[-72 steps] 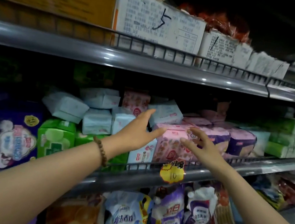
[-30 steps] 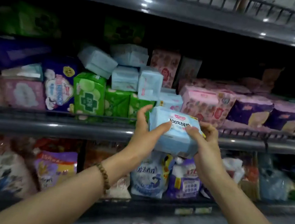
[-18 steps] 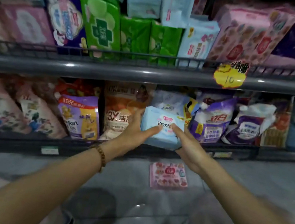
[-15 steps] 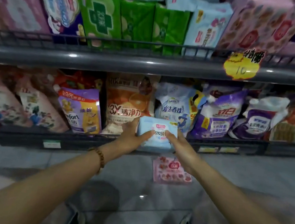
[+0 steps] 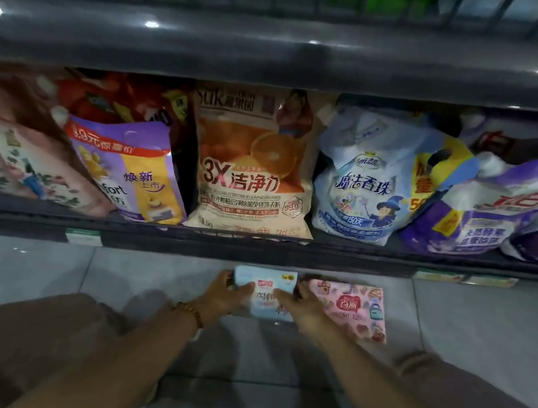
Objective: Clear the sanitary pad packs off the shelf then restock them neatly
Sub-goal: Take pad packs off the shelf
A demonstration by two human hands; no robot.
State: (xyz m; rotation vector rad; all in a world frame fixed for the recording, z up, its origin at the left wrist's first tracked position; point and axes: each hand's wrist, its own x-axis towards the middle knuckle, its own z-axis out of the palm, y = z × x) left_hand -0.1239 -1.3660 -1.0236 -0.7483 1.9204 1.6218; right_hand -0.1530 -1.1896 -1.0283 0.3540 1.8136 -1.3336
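So the blue pack (image 5: 263, 293) is dead centre, straight ahead and low down by the floor (image 5: 484, 337), just on the near side of the bottom shelf (image 5: 186, 244) with all the detergent bags (image 5: 252, 167). Both hands are clamped on it: the left hand (image 5: 223, 296) wraps the left end and the right hand (image 5: 305, 307) the right end, thumbs over the printed face. Neither is nearer really, it's an even two-hand hold. Its long axis looks to run left-right, face up, with the print's top edge pointing far, toward the shelf. Can't tell if it's actually touching the floor or a hair above it. The pink pack (image 5: 354, 311) lies flat just to its right, same left-right lie, and the right hand sits over the gap between them. I'd guess the blue one gets set down beside it, edges lined up.
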